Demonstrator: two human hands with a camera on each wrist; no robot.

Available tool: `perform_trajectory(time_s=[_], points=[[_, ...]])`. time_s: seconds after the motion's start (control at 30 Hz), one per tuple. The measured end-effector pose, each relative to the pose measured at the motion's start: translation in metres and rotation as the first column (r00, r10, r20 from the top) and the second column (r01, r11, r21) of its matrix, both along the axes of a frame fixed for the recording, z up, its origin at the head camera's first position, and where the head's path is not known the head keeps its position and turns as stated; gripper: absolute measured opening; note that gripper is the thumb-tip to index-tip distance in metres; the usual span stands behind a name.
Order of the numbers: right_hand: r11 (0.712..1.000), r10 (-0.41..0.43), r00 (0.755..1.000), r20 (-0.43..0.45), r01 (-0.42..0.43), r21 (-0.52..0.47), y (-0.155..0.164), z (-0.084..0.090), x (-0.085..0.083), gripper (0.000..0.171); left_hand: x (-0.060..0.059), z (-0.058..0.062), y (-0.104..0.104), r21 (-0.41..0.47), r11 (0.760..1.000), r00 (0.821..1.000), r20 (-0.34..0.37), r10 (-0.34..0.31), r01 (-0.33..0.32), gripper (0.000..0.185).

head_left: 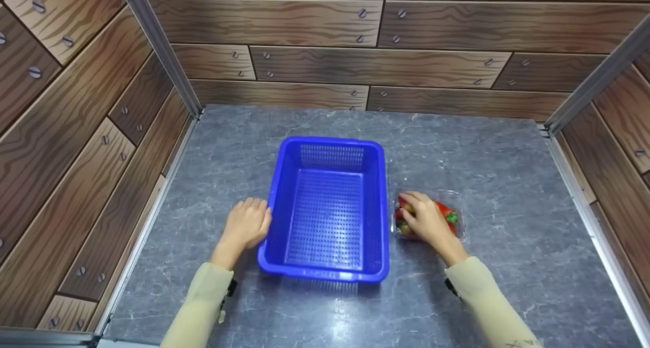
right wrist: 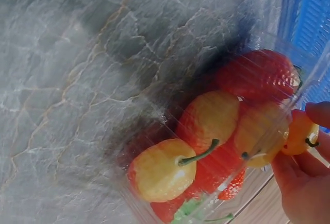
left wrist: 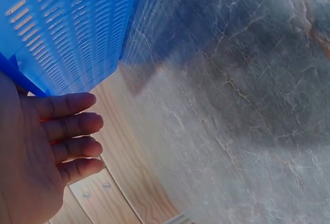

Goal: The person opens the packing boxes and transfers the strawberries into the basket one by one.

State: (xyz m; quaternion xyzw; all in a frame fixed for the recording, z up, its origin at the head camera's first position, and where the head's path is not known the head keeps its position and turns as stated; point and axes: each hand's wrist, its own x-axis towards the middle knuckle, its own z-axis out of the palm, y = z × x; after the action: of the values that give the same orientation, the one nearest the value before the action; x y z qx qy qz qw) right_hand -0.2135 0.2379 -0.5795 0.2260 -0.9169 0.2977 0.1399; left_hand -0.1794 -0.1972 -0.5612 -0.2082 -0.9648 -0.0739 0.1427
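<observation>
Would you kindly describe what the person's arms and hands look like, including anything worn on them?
Both arms wear long, pale yellowish-beige sleeves ending at the wrists. The left hand and right hand are bare, with no gloves or rings visible. A small dark fitting, probably a camera mount, shows at each cuff. Faint dark marks show low on the right sleeve.

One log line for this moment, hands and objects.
left hand: open, against blue slotted plastic basket | right hand: pinching a yellow-orange cherry in clear plastic fruit tray | basket: empty
</observation>
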Motion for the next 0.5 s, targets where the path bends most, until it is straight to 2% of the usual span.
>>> perform_trajectory(time_s=[0.3, 0.4, 0.5], points=[[0.999, -0.03, 0.999, 0.028, 0.031, -0.02, 0.002, 0.015, 0.0, 0.038, 0.001, 0.0, 0.0, 0.012, 1.0, 1.0, -0.008, -0.005, 0.006, 0.028], [0.998, -0.042, 0.998, 0.043, 0.043, -0.034, 0.002, 0.022, 0.0, 0.035, 0.001, 0.0, 0.0, 0.02, 1.0, 1.0, 0.016, 0.002, -0.003, 0.029], [0.998, -0.052, 0.998, 0.02, 0.053, -0.038, 0.002, 0.029, -0.001, 0.03, 0.001, 0.001, 0.001, 0.032, 0.999, 0.999, 0.048, 0.01, -0.012, 0.03]])
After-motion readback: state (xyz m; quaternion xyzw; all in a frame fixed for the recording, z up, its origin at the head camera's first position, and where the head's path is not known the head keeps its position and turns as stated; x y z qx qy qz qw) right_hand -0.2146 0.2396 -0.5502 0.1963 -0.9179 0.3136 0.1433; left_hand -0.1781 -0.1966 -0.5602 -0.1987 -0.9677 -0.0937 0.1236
